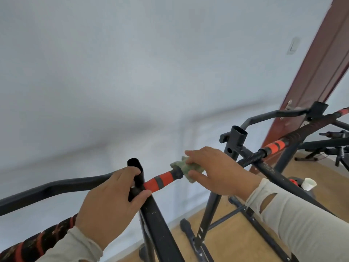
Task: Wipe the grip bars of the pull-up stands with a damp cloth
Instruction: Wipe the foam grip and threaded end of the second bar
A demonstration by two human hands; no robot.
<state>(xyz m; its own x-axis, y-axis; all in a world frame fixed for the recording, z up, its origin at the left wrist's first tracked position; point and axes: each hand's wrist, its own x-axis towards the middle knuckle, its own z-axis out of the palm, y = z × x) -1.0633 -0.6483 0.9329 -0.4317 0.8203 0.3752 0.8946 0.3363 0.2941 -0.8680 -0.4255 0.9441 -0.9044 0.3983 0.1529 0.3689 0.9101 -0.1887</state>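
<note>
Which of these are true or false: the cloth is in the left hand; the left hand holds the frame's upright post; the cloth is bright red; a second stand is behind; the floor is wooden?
1. The green cloth is in the left hand. False: the right hand holds it against the end of the orange-and-grey grip bar.
2. The left hand grips the near stand's upright black post. True.
3. The cloth is bright red. False: it is pale green.
4. A second pull-up stand is behind the near one. True.
5. The floor is wood-coloured. True.
</note>
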